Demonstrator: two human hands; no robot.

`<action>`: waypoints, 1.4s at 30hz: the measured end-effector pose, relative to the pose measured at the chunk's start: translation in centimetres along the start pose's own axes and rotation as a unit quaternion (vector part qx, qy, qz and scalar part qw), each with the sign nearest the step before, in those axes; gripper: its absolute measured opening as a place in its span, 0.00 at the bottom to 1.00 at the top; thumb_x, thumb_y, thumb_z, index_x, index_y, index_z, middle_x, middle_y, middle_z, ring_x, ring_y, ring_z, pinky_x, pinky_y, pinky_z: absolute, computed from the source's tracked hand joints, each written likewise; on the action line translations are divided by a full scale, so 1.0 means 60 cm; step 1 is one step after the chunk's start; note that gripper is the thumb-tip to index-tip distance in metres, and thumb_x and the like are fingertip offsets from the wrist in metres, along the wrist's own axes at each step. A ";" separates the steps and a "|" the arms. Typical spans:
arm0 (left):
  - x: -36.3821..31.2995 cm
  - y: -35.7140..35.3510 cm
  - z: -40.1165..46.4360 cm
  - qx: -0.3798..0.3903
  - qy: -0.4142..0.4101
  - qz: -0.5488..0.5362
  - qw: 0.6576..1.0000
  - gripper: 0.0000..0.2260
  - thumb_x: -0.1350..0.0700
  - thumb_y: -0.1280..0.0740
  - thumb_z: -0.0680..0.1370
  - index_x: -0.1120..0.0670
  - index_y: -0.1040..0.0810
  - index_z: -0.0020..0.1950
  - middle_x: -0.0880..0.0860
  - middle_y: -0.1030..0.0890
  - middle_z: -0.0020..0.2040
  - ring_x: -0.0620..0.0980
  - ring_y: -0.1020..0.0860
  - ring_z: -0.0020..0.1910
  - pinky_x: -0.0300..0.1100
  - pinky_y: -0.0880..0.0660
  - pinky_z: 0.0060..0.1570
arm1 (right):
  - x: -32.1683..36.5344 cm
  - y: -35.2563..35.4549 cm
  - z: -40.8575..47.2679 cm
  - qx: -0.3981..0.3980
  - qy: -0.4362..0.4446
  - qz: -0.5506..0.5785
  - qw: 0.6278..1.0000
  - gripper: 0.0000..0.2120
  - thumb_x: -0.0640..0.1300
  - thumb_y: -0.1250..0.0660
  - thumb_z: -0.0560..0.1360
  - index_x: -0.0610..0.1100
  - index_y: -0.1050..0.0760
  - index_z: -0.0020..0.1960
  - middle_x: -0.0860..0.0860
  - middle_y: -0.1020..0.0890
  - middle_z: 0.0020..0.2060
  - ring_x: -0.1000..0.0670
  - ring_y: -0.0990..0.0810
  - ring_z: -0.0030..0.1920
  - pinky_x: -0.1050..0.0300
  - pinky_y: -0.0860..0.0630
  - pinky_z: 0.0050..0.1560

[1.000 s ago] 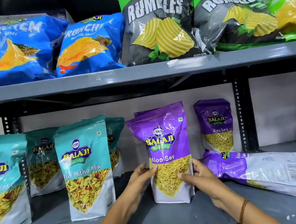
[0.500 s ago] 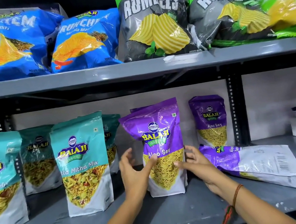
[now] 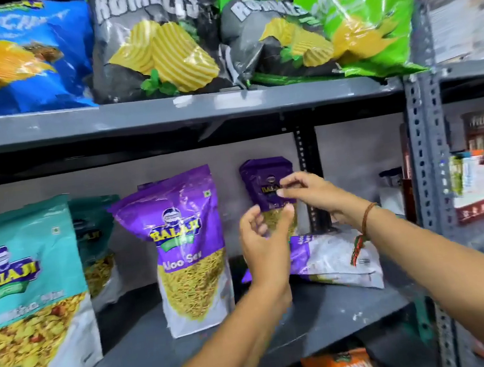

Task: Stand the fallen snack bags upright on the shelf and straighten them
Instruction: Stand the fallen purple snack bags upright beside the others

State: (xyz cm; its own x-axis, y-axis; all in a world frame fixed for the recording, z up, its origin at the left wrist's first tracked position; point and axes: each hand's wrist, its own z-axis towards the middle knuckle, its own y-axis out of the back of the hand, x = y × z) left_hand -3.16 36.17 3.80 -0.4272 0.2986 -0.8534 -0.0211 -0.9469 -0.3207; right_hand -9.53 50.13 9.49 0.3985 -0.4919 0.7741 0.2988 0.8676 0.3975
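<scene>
Let go of front purple bag (image 3: 186,249), left upright. Both hands, left (image 3: 263,241) and right (image 3: 310,195), half-open and empty, reached rightward toward rear bag (image 3: 264,181); fallen bag (image 3: 335,257) beneath, untouched.

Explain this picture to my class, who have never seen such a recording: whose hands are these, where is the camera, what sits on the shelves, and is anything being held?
There is no machine here. A person wears a camera on the head, so you look forward and down along both arms.

The left hand and the right hand, whose wrist wears a thread band, are raised in front of a small purple Aloo Sev bag at the back. Their fingers are open and seem to hold nothing, though the blur makes contact hard to judge.

On the grey middle shelf a larger purple Aloo Sev bag and teal mix bags stand upright. One purple and white bag lies flat, not yet stood up.

The top shelf holds blue, grey and green chip bags.
</scene>
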 end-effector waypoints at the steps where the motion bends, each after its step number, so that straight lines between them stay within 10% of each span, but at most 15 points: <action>1: 0.024 -0.005 -0.006 0.010 0.056 -0.010 0.998 0.25 0.53 0.23 0.69 0.51 0.28 0.63 0.46 0.24 0.55 0.37 0.24 0.51 0.29 0.27 0.54 | -0.020 0.016 0.010 0.039 -0.019 -0.044 0.998 0.18 0.48 0.29 0.74 0.41 0.23 0.61 0.47 0.20 0.55 0.47 0.22 0.60 0.56 0.29 0.60; 7: 0.165 -0.031 -0.024 -0.093 0.268 -0.004 0.959 0.60 0.41 0.24 0.43 0.52 0.37 0.75 0.57 0.30 0.71 0.55 0.29 0.68 0.54 0.31 0.69 | -0.158 0.077 0.059 0.285 -0.120 -0.187 0.933 0.36 0.70 0.40 0.71 0.48 0.30 0.70 0.56 0.29 0.69 0.53 0.29 0.67 0.52 0.40 0.74; 12: 0.184 -0.083 -0.012 -0.103 0.330 -0.123 0.930 0.34 0.50 0.24 0.67 0.56 0.31 0.70 0.59 0.21 0.55 0.53 0.26 0.49 0.42 0.28 0.41 | -0.230 0.084 0.075 0.425 -0.242 -0.111 0.865 0.33 0.71 0.32 0.64 0.52 0.21 0.62 0.51 0.19 0.63 0.50 0.22 0.62 0.50 0.30 0.71; 18: 0.200 -0.125 0.009 -0.095 0.351 -0.065 0.929 0.17 0.62 0.36 0.78 0.58 0.28 0.67 0.59 0.20 0.52 0.53 0.23 0.40 0.43 0.25 0.32 | -0.238 0.086 0.092 0.467 -0.247 -0.097 0.843 0.24 0.61 0.31 0.72 0.46 0.21 0.60 0.48 0.17 0.58 0.50 0.17 0.53 0.51 0.24 0.64; 25: 0.141 -0.128 0.060 -0.051 0.193 -0.033 0.979 0.22 0.73 0.47 0.74 0.58 0.25 0.62 0.56 0.17 0.45 0.49 0.18 0.33 0.40 0.21 0.29 | -0.209 0.107 0.069 0.281 -0.111 0.053 0.952 0.18 0.57 0.31 0.73 0.42 0.20 0.49 0.45 0.14 0.46 0.51 0.17 0.41 0.58 0.22 0.42; 32: 0.107 -0.108 0.154 0.063 0.037 0.104 0.992 0.18 0.73 0.42 0.78 0.55 0.23 0.60 0.55 0.15 0.49 0.51 0.18 0.45 0.42 0.22 0.41 | -0.205 0.085 0.023 -0.072 0.038 0.054 0.995 0.26 0.68 0.33 0.68 0.50 0.28 0.55 0.50 0.15 0.46 0.46 0.17 0.47 0.45 0.20 0.50; 38: 0.165 -0.062 0.147 0.114 0.063 0.125 0.983 0.17 0.73 0.42 0.79 0.56 0.21 0.58 0.48 0.12 0.46 0.49 0.17 0.49 0.41 0.22 0.50 | -0.263 0.038 -0.042 -0.092 0.047 0.074 0.992 0.13 0.51 0.31 0.75 0.48 0.30 0.54 0.51 0.15 0.50 0.51 0.16 0.49 0.54 0.21 0.50; 42: 0.168 -0.053 0.146 0.137 0.062 0.088 0.985 0.10 0.64 0.33 0.78 0.56 0.20 0.58 0.51 0.12 0.50 0.50 0.17 0.51 0.47 0.24 0.59 | -0.260 0.034 -0.043 -0.127 0.048 0.047 0.990 0.22 0.54 0.29 0.71 0.49 0.32 0.60 0.53 0.21 0.56 0.52 0.24 0.57 0.52 0.27 0.60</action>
State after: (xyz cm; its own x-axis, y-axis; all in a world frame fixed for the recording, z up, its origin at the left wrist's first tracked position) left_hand -15.29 41.12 -0.18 -0.3318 0.1234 -0.9352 -0.2066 -0.9768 -0.0556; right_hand -12.90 59.40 -3.07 0.5111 -0.4248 0.7472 0.4600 0.8695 0.1798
